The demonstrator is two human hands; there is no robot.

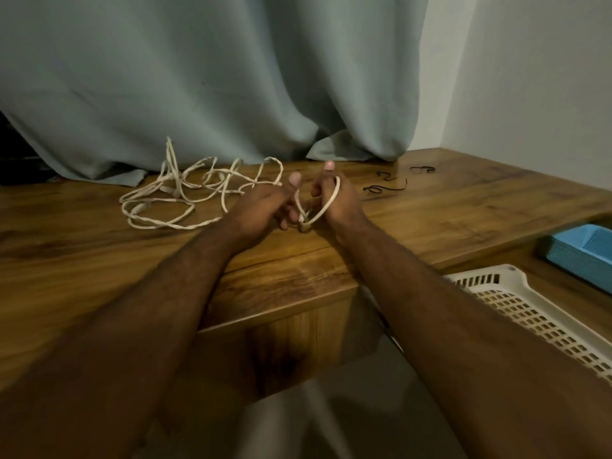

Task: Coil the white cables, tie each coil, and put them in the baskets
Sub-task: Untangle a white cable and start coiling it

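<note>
Head view: both hands meet over the wooden desk (430, 207) — the right hand (334, 200) has a loop of white cable (185, 200) wrapped round it, and the left hand (265, 207) pinches the strand beside it. The cable's loose tangle lies left on the desk; a white basket (516, 303) and a blue basket (583, 253) sit lower right.

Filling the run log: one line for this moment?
phase: coiling | hands: left, right hold white cable | baskets: white basket beside desk

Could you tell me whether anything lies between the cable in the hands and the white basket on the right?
Nothing visible does. The right hand and left hand hold the white cable over bare table; the white basket sits lower right, unobstructed.
</note>
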